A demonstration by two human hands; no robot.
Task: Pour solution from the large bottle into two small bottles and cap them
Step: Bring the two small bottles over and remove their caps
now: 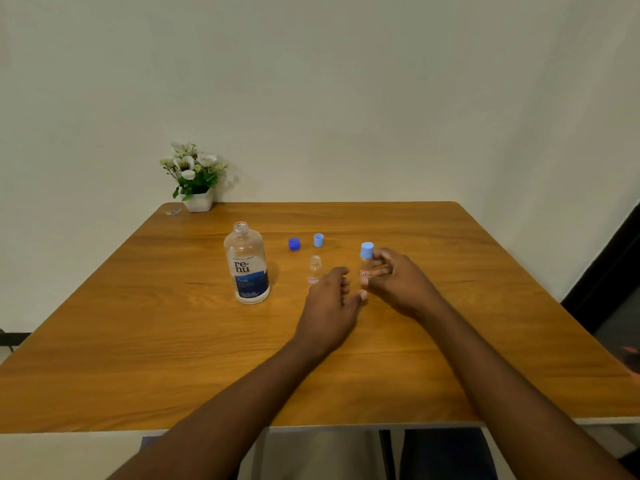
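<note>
The head view looks down on a square wooden table (173, 323) set against a pale wall. Near the table's far left corner stands a small white pot of white artificial flowers (195, 176), with a small clear scrap (172, 212) lying just beside it on the left.

Left of the table's middle stands the large clear plastic bottle with a white and dark blue "renu" label (247, 265), upright and with its neck open. Toward the far edge from it lie a dark blue cap (294, 243) and, just to the right, a light blue cap (318, 240), both resting on the wood and apart from every bottle.

Near the centre stands a small clear bottle without a cap (314, 270), upright, its lower part hidden behind the left hand (330, 306). That hand hovers low over the table with its fingers loosely curled and its thumb stretched toward the right; whether it touches the open small bottle cannot be told.

Just to the right stands a second small clear bottle topped with a light blue cap (366, 263). The right hand (398, 285) wraps loosely around its right side, fingers bent near the body below the cap; the blur does not show whether the fingers actually press on it.
</note>
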